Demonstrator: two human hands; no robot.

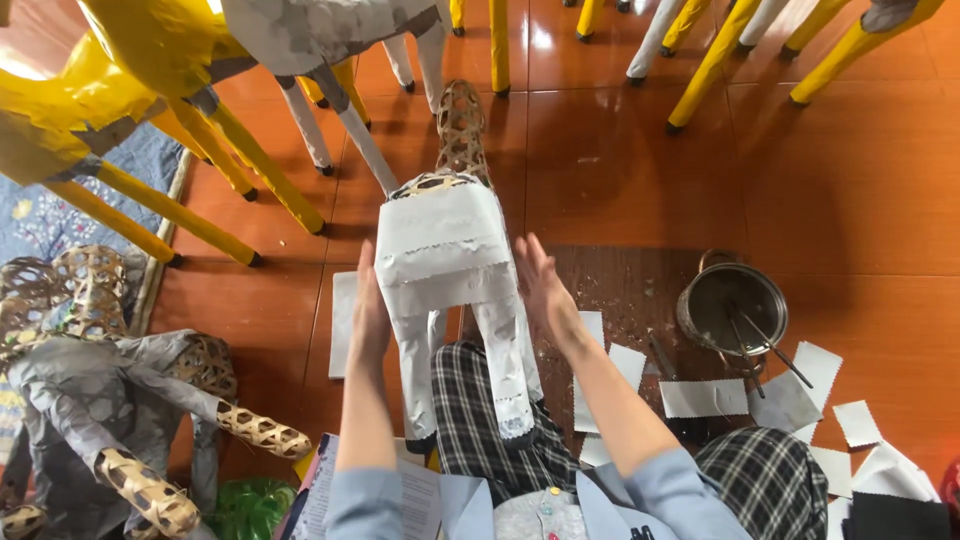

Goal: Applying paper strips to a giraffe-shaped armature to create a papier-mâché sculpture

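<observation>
A woven bamboo animal frame (462, 130) stands on my lap, its body and hind legs wrapped in white paper (440, 245). My left hand (368, 315) lies flat against the left side of the papered body. On the right side my right hand (542, 290) is held with fingers spread, pressing or hovering at the paper edge. Both hands are open-palmed and hold nothing. The frame's neck and head remain bare weave, pointing away from me.
A metal pot (732, 305) with sticks in it sits at right among cut white paper pieces (703, 397). Another partly papered woven figure (130, 400) lies at left. Yellow and white painted figures' legs (240, 150) stand across the back on the red tiled floor.
</observation>
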